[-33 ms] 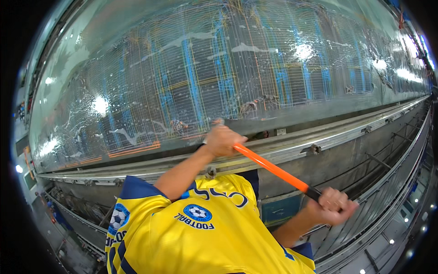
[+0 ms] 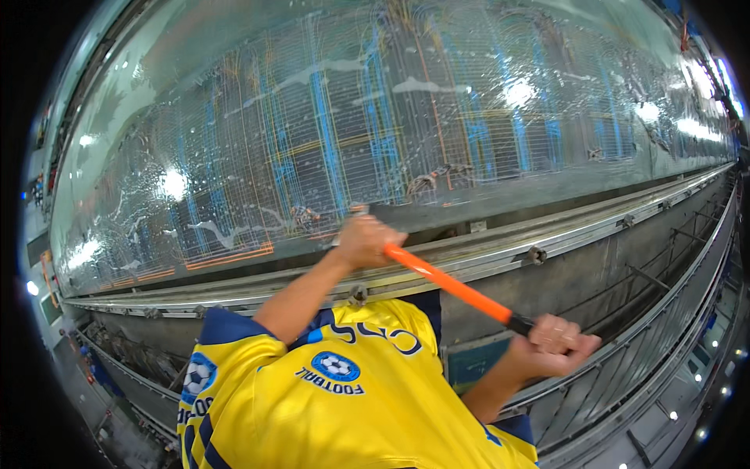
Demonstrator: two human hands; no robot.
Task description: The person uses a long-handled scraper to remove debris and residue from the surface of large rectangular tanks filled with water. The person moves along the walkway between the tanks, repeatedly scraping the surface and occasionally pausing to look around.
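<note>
Orange handle (image 2: 449, 285) in both clenched hands, left (image 2: 366, 241), right (image 2: 556, 342); tool head hidden

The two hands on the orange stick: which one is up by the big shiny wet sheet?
The left hand. It grips the orange stick at its upper end beside the wet sheet; the right hand holds the lower black end.

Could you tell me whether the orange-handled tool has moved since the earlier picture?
No. The orange-handled tool lies at the same slant across the metal rail, with the left hand and right hand gripping it at the same spots.
</note>
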